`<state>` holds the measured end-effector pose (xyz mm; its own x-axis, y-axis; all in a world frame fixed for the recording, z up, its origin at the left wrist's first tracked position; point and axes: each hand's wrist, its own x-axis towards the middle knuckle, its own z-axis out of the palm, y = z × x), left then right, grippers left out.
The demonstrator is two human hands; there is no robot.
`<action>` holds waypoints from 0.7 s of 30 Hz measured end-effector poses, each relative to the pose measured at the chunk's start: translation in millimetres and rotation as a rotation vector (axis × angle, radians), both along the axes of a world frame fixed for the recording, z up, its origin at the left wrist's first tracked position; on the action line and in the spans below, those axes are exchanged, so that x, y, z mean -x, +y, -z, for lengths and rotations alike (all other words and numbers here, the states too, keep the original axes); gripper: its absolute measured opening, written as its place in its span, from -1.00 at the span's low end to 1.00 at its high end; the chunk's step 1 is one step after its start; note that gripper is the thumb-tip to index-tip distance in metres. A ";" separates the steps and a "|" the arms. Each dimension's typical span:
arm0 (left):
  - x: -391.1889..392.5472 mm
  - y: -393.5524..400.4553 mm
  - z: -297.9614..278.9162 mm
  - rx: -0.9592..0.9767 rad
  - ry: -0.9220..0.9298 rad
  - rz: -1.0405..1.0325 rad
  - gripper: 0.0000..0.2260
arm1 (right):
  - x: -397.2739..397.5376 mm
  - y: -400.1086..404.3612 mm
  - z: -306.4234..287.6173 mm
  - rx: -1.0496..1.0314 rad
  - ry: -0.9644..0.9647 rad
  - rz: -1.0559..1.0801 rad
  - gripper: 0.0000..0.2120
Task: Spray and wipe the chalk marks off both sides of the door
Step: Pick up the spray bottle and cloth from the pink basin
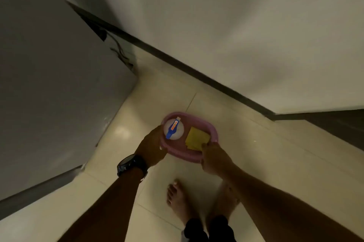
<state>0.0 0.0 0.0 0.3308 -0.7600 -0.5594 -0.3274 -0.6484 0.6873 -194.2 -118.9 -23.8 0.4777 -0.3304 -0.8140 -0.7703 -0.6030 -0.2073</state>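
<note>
Head view, basket: we see a pink oval basket held out in front of the body, above the pale tiled floor.
Head view, left hand: our left hand grasps the basket's left rim, fingers curled around its edge; a dark watch sits on that wrist.
Head view, right hand: our right hand grasps the basket's right rim, the thumb lying over the edge beside the cloth.
Head view, spray bottle: a white spray bottle with a blue trigger head stands in the left half of the basket, seen from above.
Head view, cloth: a folded yellow cloth lies in the right half of the basket, just beside the bottle.
Head view, surroundings: a large grey panel fills the left side; we cannot tell whether it is the door. A pale wall with a dark skirting strip runs across the right.
Head view, feet: our bare feet stand on the tiles below the basket.
</note>
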 end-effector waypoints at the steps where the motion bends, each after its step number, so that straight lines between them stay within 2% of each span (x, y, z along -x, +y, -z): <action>1: 1.9 2.9 22.1 0.032 -0.009 -0.044 -0.44 | -3.5 -2.3 20.6 0.008 0.011 -0.021 -0.52; 5: 15.4 2.3 83.3 0.080 -0.060 -0.151 -0.37 | -15.9 -10.5 82.3 0.063 0.063 -0.044 -0.58; 11: 33.1 -5.5 134.6 0.123 -0.055 -0.402 -0.53 | -18.5 2.8 141.3 0.157 0.133 -0.139 -0.65; 16: 32.9 -11.3 141.8 0.136 -0.059 -0.483 -0.57 | -19.2 5.3 157.1 0.232 0.073 -0.164 -0.64; 21: 31.5 -7.9 97.3 0.140 -0.046 -0.417 -0.62 | -18.1 -2.0 114.2 0.162 -0.084 0.036 -0.65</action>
<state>-31.5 -7.9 -97.3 0.6472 -0.6238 -0.4383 -0.0896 -0.6332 0.7688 -176.2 -120.9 -138.0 0.5269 -0.4720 -0.7068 -0.7762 -0.6060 -0.1740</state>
